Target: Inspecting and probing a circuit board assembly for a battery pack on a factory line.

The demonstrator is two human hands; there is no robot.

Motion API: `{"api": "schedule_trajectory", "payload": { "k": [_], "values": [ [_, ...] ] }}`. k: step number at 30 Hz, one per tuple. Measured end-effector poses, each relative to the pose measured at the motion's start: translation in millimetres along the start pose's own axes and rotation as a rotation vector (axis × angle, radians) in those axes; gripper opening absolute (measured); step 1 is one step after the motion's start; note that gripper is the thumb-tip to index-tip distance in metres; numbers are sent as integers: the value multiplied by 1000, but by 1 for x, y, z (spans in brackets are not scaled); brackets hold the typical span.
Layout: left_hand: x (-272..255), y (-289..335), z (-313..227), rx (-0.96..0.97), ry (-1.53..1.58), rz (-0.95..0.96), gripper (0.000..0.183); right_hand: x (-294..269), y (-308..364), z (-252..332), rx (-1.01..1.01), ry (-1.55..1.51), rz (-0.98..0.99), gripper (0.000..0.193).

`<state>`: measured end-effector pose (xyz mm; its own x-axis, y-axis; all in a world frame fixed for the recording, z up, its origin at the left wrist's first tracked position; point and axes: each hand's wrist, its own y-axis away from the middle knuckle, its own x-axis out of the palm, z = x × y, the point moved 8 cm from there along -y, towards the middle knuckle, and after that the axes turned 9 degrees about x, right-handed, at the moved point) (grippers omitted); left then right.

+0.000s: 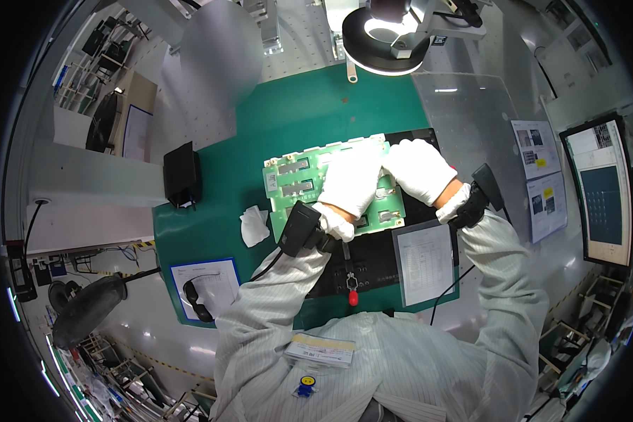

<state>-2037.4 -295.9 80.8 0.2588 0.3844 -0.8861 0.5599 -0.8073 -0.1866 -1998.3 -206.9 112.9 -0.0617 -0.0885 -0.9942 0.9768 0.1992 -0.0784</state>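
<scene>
A green panel (302, 156) with metal strips and small fittings, resembling a circuit board, lies slightly tilted on a black plate (420, 204). My left hand (355, 176), in a white glove, covers the panel's middle right, its fingers pressed together and pointing to the far right corner. At that corner my right hand (420, 171), also gloved, is curled closed right beside the left fingertips. Whatever is between the fingers of either hand is hidden. A toggle clamp with a red tip (353, 298) sticks out of the plate's near side.
A crumpled white cloth (254, 226) lies left of the panel on the green mat (225, 169). Papers (427, 260) and a clipboard (207, 285) flank the near edge. A black box (182, 174) stands left, a ring-light magnifier (387, 42) overhangs the far side, a monitor (598, 190) stands right.
</scene>
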Motion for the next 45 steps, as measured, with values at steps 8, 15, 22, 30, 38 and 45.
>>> {"api": "schedule_trajectory", "payload": {
  "k": [8,15,22,30,38,45],
  "values": [
    [2,4,-1,39,-25,-61,31,-4,-5,2,-140,-102,15,15],
    [-6,6,-8,60,-86,-35,29,11,12,3,315,-44,6,17],
    [-22,27,4,4,-144,-7,25,-1,14,-19,153,-215,-25,18],
    [1,8,0,39,-28,-80,29,-3,7,-9,-35,-186,-59,10],
    [6,7,6,-44,-17,1,32,4,14,0,89,-66,-98,16],
    [-13,11,1,-13,-48,-41,27,16,18,-6,242,-69,-56,9]
  ]
}}
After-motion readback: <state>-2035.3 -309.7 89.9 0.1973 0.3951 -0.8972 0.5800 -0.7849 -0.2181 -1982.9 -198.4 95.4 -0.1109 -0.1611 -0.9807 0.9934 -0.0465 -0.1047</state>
